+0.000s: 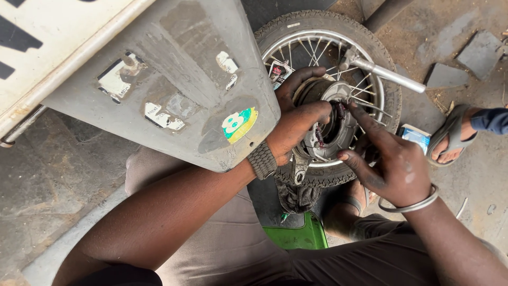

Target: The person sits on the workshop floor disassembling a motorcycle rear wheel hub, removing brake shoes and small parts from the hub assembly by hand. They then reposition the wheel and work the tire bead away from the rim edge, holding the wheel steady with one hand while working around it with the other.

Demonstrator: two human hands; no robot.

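We have a spoked wheel (pixel 328 95) lying flat on the ground, tyre on, with its brake drum plate (pixel 333 127) uppermost in the hub. Our left hand (pixel 296 124) curls around the near edge of the plate, fingers closed on it and holding it steady. Our right hand (pixel 394 164) reaches in from the other side — forefinger stretched out onto the plate, thumb pressing low on its rim, the other fingers loosely bent, so it pinches nothing that we can see. A spanner (pixel 300 167) lies on the tyre just below our left wrist, and a metal axle (pixel 386 73) rests across the spokes. The wheel is off the bike, with the grey mudguard (pixel 174 79) overhead, and the plate sits in the hub; whether it is seated fully we cannot tell.
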